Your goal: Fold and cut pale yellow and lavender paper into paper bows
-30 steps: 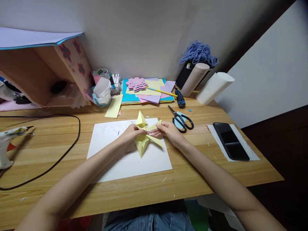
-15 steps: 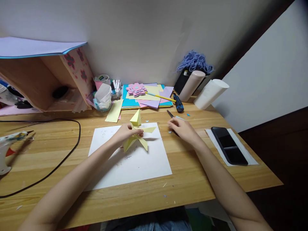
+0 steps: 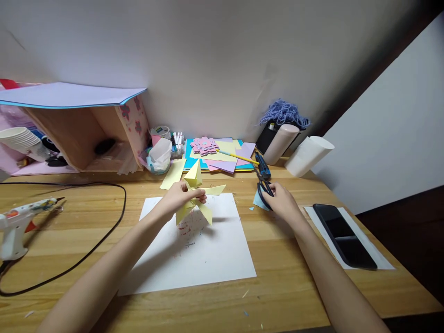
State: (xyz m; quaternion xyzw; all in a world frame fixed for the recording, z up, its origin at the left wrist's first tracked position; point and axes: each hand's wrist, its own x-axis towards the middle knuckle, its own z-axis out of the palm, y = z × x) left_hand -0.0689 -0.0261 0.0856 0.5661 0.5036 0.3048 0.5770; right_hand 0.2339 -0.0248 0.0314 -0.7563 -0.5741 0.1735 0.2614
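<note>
My left hand (image 3: 185, 196) pinches a yellow folded paper star (image 3: 205, 212) with several pointed arms, held above a white sheet (image 3: 222, 245) that bears red and dark marks. To the right, my right hand (image 3: 279, 199) has its fingers on the black handles of a pair of scissors (image 3: 265, 194), whose blades point away toward the back. A light blue paper piece (image 3: 258, 201) lies on the table beneath the scissors. The palm side of both hands is hidden.
Behind are colored papers (image 3: 189, 163) with a pink paper flower (image 3: 204, 145), a yellow pencil (image 3: 239, 157) and a blue cutter (image 3: 263, 167). A glue gun (image 3: 17, 226) with black cord lies left; a phone (image 3: 343, 236) lies right. A cardboard box (image 3: 69, 134) stands back left.
My right hand has lifted the scissors by the handles off the table. My left hand still holds the yellow star, slightly turned. The camera view has shifted.
</note>
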